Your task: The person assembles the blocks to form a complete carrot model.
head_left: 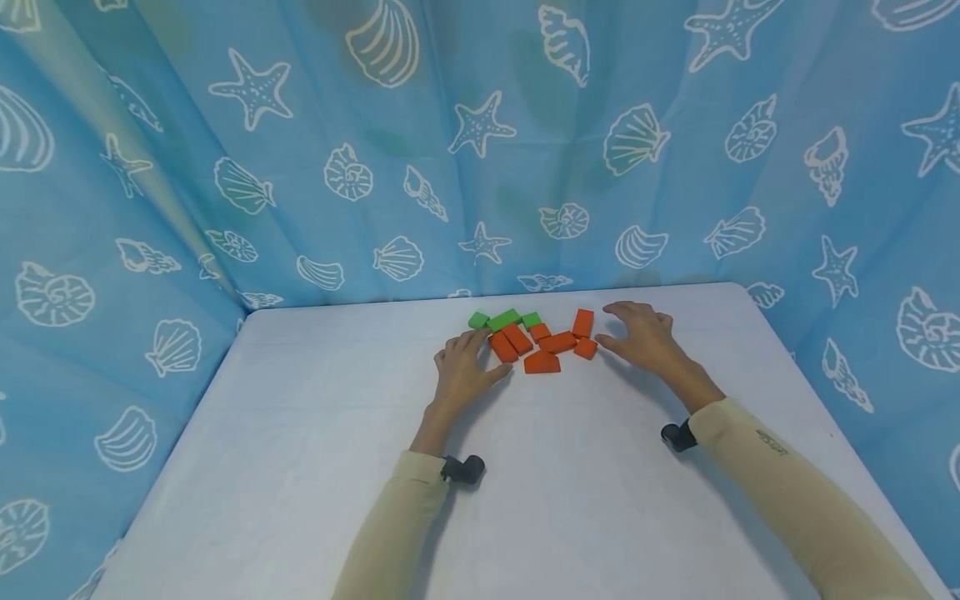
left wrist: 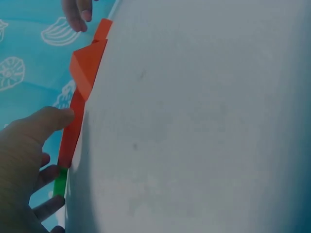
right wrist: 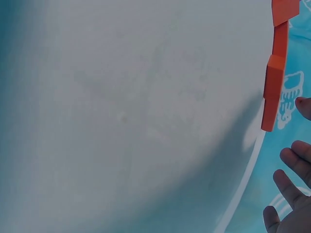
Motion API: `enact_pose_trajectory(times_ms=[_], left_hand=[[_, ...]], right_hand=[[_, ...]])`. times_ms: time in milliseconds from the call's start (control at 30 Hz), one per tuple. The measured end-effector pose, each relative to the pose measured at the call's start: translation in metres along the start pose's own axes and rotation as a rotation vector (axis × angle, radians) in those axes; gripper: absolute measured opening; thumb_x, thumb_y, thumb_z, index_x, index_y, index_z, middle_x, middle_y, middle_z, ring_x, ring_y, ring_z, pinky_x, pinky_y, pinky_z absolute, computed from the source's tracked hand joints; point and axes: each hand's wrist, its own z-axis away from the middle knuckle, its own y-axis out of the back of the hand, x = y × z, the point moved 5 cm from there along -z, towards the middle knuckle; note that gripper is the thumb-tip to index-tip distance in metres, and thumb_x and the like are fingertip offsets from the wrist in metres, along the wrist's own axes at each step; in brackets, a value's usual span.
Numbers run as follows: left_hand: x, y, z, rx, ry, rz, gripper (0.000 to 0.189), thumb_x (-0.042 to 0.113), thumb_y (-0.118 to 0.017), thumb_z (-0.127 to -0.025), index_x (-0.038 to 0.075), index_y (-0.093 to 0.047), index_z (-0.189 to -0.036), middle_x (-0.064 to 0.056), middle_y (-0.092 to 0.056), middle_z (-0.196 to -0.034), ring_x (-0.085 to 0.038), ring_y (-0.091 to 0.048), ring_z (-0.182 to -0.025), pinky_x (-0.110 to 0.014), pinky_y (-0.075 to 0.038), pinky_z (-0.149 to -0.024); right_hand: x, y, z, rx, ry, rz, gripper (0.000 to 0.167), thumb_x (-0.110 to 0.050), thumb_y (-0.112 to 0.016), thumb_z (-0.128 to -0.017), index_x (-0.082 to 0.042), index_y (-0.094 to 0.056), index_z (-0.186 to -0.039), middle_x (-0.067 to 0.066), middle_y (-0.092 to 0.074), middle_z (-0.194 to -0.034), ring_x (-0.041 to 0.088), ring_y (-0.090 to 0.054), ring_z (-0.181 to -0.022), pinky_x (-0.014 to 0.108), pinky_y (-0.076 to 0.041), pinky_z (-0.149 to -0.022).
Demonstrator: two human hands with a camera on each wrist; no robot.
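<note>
Several orange-red blocks lie in a loose cluster near the far edge of the table, among them a trapezoid-shaped block (head_left: 542,362) at the front and a slanting long block (head_left: 558,342). Behind them on the left are green blocks, one of them a longer green block (head_left: 504,320). My left hand (head_left: 459,372) is at the cluster's left end, thumb and fingers spread beside a red block (head_left: 502,347); whether it touches is unclear. To the right, my right hand (head_left: 645,337) has its fingers parted near a small red block (head_left: 586,348) and holds nothing.
A white-covered table (head_left: 337,467) extends in front of the blocks. Behind and at both sides hangs a blue curtain (head_left: 315,150) with shells and starfish. Each wrist wears a small black camera, such as the left one (head_left: 465,469).
</note>
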Motion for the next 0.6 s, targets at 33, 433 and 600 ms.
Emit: enact_pose_trajectory(times_ms=[33,433,600], left_hand=[[0.0,-0.001,-0.001,0.001,-0.003,0.001,0.074,0.05,-0.072,-0.087,0.017,-0.047,-0.148,-0.008,-0.047,-0.149,-0.033,-0.039,-0.133,-0.055,-0.03,-0.104],[-0.003,0.0,0.0,0.085,0.084,0.188,0.064,0.037,-0.079,-0.082,0.01,-0.057,-0.136,-0.011,-0.056,-0.13,-0.03,-0.044,-0.123,-0.054,-0.029,-0.098],[-0.001,0.007,0.012,0.113,0.078,0.304,0.063,0.034,-0.079,-0.079,0.009,-0.056,-0.133,-0.009,-0.057,-0.124,-0.028,-0.044,-0.12,-0.054,-0.028,-0.1]], right_hand=[[0.0,-0.001,-0.001,-0.004,-0.005,-0.004,0.058,-0.029,-0.067,-0.095,-0.005,-0.048,-0.144,0.024,-0.04,-0.151,0.045,-0.03,-0.137,0.068,-0.021,-0.103],[0.001,-0.007,-0.011,-0.002,-0.034,-0.05,0.053,-0.027,-0.066,-0.097,-0.005,-0.05,-0.142,0.024,-0.042,-0.149,0.045,-0.034,-0.135,0.067,-0.022,-0.102],[0.002,-0.005,-0.01,-0.008,-0.062,-0.059,0.05,-0.026,-0.063,-0.098,-0.004,-0.05,-0.142,0.025,-0.041,-0.149,0.046,-0.034,-0.134,0.068,-0.023,-0.101]])
